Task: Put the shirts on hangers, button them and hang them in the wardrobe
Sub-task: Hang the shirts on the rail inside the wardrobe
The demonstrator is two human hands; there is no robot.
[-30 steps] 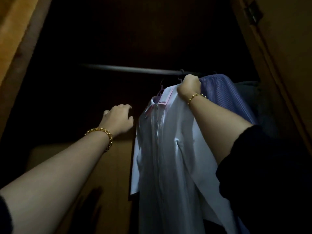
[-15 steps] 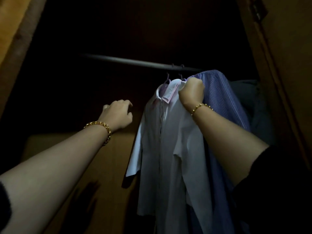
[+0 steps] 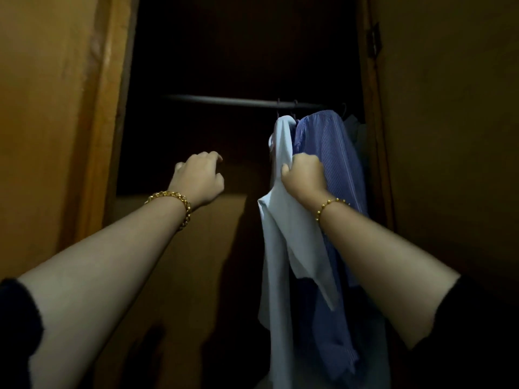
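The white shirt (image 3: 283,240) is on the rail (image 3: 224,101) now, swung side-on against the blue shirt (image 3: 331,141), and looks hung. The right hand (image 3: 304,175) has slipped down, gripping its shoulder; the left hand (image 3: 199,178) hovers loosely curled, empty.

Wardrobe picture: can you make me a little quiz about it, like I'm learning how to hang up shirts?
1. True or false: the left hand holds nothing.
2. Fill the gap: the blue striped shirt hangs on the ___ side of the white shirt.
3. What does the right hand grip? A. the white shirt. B. the blue striped shirt. C. nothing.

Key
1. True: its fingers are loosely curled in the air in front of the dark wardrobe.
2. Right.
3. A: the fist is bunched round the white cloth.
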